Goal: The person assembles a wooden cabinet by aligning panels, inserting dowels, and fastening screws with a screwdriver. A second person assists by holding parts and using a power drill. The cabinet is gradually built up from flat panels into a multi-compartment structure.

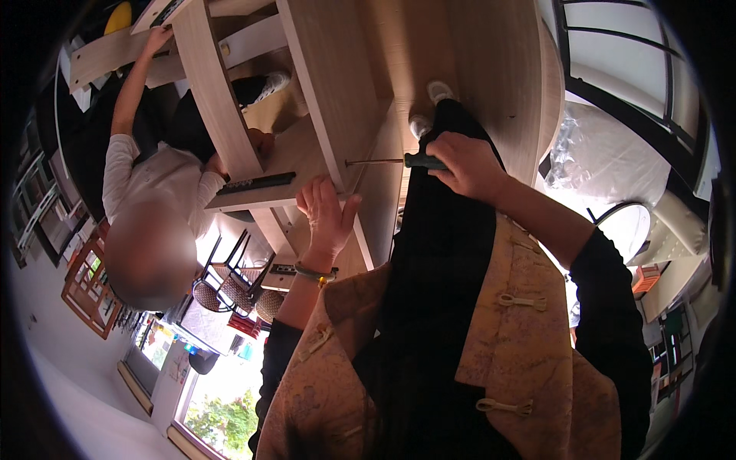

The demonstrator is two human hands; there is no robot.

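My right hand (469, 167) is closed round the dark green handle of a screwdriver (415, 160). The screwdriver's long shaft lies level and points left, its tip at the face of an upright light-wood panel (320, 84). Any screw at the tip is too small to make out. My left hand (325, 218) rests by the lower corner of this panel, fingers spread and thumb apart, touching the wood of the furniture frame. A dark bracelet circles that wrist. Nearby, a black rail strip (261, 183) is fixed along a shelf board (297, 146).
At the left, another person (157, 180) in a white top has one hand (159, 38) on a board of the same frame. A broad wooden panel (494, 92) stands at the right. Chairs (230, 287), a window (222, 414) and plastic-wrapped goods (606, 153) surround the workplace.
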